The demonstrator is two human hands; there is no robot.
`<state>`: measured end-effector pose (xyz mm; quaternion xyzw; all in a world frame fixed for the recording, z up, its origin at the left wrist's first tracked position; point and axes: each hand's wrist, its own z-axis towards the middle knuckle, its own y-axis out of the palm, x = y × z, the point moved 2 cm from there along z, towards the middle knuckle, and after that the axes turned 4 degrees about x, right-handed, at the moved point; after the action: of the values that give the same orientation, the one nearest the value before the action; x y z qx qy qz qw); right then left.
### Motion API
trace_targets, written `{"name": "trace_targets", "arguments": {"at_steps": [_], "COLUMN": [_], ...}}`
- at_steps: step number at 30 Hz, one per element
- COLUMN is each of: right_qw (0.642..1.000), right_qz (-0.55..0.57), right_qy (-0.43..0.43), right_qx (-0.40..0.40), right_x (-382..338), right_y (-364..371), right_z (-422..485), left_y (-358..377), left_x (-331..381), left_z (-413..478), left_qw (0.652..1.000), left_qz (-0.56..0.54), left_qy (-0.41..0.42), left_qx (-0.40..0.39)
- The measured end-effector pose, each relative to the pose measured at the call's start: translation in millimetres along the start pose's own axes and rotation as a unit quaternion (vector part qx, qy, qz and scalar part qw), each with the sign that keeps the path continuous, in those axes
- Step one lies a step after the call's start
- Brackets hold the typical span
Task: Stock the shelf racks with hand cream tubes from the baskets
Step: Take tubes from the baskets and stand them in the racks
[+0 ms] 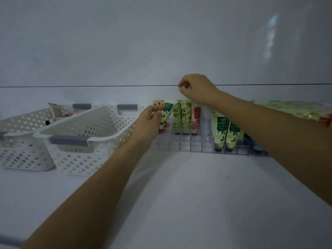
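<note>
My left hand grips a green-and-white hand cream tube, tilted, at the left end of the clear rack. Several tubes stand cap-down in the rack: green patterned ones, a red one and two pale green flowered ones in the front row. My right hand hovers above the back row with its fingers curled and nothing visible in them. Two white perforated baskets stand to the left; the near basket looks empty, the far basket holds a few tubes.
A white wall rises right behind the rack. More green tubes lie or stand to the right behind my right forearm. The white shelf surface stretches in front of the rack and baskets.
</note>
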<state>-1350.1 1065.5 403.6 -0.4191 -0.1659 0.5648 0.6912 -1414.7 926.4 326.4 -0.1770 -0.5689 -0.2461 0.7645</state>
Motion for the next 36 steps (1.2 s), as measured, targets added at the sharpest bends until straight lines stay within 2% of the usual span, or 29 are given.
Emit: {"name": "trace_targets", "arguments": {"at_steps": [2,6,10,13,15,18,20,24,30,36], "right_qw": [0.994,0.955,0.942,0.954,0.960,0.967,0.969,0.969,0.972,0.972], "right_qz": [0.094,0.238,0.290,0.259,0.240,0.199,0.170,0.110,0.057,0.027], "right_qy": [0.051,0.143,0.161,0.153,0.146,0.140,0.145,0.162,0.160,0.149], "right_qx": [-0.009,-0.108,-0.052,-0.001,-0.011,-0.069,-0.109,-0.153,-0.163,-0.178], "right_x": [-6.9,-7.8,9.9,26.1,36.8,52.1,61.8,75.1,80.5,80.7], "right_y": [-8.7,-17.4,-47.4,-78.4,-98.3,-121.6,-127.8,-119.1,-105.7,-94.0], "right_z": [-7.3,-30.5,-46.8,-61.3,-73.1,-89.5,-97.0,-101.3,-98.0,-96.2], "left_y": [4.9,14.5,21.3,26.9,31.3,37.6,40.4,37.8,37.3,31.6], "left_x": [2.0,3.5,-0.2,-7.5,-14.0,-25.6,-31.3,-33.8,-33.8,-33.5], "left_z": [-2.8,-11.7,-19.8,-21.5,-22.2,-25.2,-28.1,-34.0,-36.1,-42.0], "left_qw": [0.999,0.991,0.983,0.976,0.953,0.874,0.833,0.832,0.831,0.809], "left_qz": [-0.030,-0.072,-0.036,0.060,0.172,0.355,0.417,0.430,0.443,0.470], "left_qy": [0.010,0.028,0.051,0.087,0.156,0.265,0.296,0.285,0.267,0.296], "left_qx": [-0.026,-0.107,-0.171,-0.192,-0.193,-0.203,-0.212,-0.207,-0.206,-0.193]}}
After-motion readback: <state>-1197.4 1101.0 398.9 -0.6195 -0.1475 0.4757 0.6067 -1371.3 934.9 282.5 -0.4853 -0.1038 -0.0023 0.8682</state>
